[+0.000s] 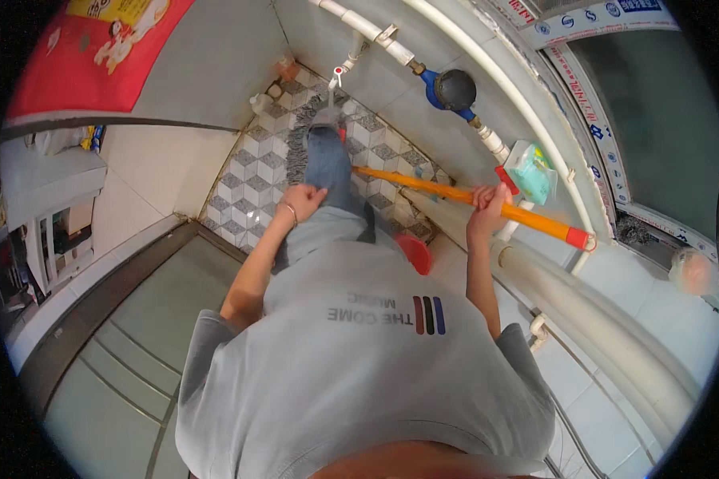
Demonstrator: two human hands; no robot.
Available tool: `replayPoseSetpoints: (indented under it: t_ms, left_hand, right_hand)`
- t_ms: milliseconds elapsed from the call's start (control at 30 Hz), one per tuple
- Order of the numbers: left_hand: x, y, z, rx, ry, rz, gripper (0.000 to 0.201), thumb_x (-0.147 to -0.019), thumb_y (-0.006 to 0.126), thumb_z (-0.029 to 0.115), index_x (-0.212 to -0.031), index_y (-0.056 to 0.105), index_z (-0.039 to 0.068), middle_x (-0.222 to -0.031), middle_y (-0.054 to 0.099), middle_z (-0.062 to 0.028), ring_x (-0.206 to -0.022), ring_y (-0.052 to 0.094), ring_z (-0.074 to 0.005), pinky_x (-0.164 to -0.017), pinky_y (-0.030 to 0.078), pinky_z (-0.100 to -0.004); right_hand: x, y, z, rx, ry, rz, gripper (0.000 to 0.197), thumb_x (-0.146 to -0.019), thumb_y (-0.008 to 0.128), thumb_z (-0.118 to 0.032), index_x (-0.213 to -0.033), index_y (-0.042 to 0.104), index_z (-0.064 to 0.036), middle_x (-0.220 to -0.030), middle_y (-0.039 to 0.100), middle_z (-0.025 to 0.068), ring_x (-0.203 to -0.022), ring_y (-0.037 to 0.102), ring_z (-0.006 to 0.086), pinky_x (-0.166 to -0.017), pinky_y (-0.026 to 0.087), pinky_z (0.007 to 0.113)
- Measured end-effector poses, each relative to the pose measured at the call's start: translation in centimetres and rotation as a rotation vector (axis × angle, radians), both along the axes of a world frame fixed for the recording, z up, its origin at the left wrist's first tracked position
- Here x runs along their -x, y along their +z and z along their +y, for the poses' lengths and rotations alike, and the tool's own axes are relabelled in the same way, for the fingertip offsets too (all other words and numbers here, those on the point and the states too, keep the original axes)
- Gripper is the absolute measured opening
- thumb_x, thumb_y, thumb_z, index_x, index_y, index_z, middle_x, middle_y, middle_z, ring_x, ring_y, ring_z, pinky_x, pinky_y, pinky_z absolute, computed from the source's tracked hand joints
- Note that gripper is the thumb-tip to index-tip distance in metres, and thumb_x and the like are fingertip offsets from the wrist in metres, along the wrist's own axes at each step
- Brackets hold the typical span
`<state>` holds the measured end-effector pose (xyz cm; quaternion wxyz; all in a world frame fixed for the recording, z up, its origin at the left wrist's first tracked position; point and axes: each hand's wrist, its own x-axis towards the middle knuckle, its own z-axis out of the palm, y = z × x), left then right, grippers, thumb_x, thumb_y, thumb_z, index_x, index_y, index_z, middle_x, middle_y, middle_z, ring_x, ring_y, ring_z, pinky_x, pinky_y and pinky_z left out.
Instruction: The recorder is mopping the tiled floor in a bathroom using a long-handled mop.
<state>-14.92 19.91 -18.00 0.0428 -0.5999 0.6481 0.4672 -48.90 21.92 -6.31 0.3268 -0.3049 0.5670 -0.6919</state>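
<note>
My right hand (490, 204) is wrapped round the upper part of an orange mop handle (431, 186), near its red end cap. The handle slopes down to the left and passes behind my leg. Grey mop strands (296, 148) lie on the patterned tile floor, left of that leg, which hides part of the mop. With curled fingers, my left hand (302, 201) grips the blue jeans (327, 172) at the thigh. A thin bracelet circles the left wrist. One foot stands below a wall tap (338, 73) with a red handle.
White pipes (367, 28) and a blue water meter (453, 89) run along the right wall. A green packet (531, 172) hangs beside the handle. A red plastic container (414, 254) stands low by my right side. Small containers (286, 69) occupy the far corner; a framed glass door (128, 359) is at left.
</note>
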Motion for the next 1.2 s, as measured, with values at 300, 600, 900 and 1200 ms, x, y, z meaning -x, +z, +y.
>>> replayPoseSetpoints:
  t_ms: [300, 600, 900, 1200]
  left_hand:
    - [-2.0, -0.7, 0.4, -0.063, 0.078, -0.208, 0.046, -0.080, 0.045, 0.047, -0.070, 0.064, 0.006, -0.080, 0.061, -0.0184, -0.080, 0.058, -0.0353, -0.074, 0.045, -0.0413]
    - [-1.7, -1.6, 1.8, 0.041, 0.163, -0.160, 0.045, -0.080, 0.048, 0.045, -0.067, 0.061, 0.004, -0.071, 0.059, -0.0207, -0.075, 0.058, -0.0358, -0.067, 0.045, -0.0412]
    - [-0.3, 0.7, 0.3, 0.039, 0.145, -0.054, 0.043, -0.079, 0.050, 0.043, -0.062, 0.061, 0.004, -0.071, 0.059, -0.0201, -0.072, 0.057, -0.0359, -0.066, 0.045, -0.0408]
    - [-0.2, 1.1, -1.5, 0.035, 0.161, -0.049, 0.045, -0.079, 0.049, 0.045, -0.066, 0.062, 0.004, -0.069, 0.059, -0.0196, -0.071, 0.057, -0.0352, -0.068, 0.045, -0.0405]
  right_hand:
    - [1.4, -0.2, 2.6, -0.117, -0.082, -0.112, 0.033, -0.091, 0.041, -0.020, -0.062, 0.035, -0.0074, -0.048, 0.034, 0.0026, -0.045, 0.035, 0.0138, -0.053, 0.039, 0.030]
    - [2.1, 2.2, -0.8, -0.074, 0.535, -0.120, 0.040, -0.090, 0.043, -0.020, -0.053, 0.035, -0.0089, -0.049, 0.031, 0.0014, -0.052, 0.033, 0.0145, -0.065, 0.035, 0.031]
    - [2.0, 2.9, -2.7, -0.131, 0.458, -0.123, 0.040, -0.087, 0.046, -0.012, -0.050, 0.031, -0.0086, -0.049, 0.031, 0.0010, -0.050, 0.032, 0.0126, -0.061, 0.033, 0.031]
    - [0.5, 1.6, -0.6, -0.061, 0.318, -0.207, 0.038, -0.084, 0.051, -0.009, -0.050, 0.035, -0.0087, -0.048, 0.033, -0.0016, -0.047, 0.031, 0.0102, -0.052, 0.028, 0.027]
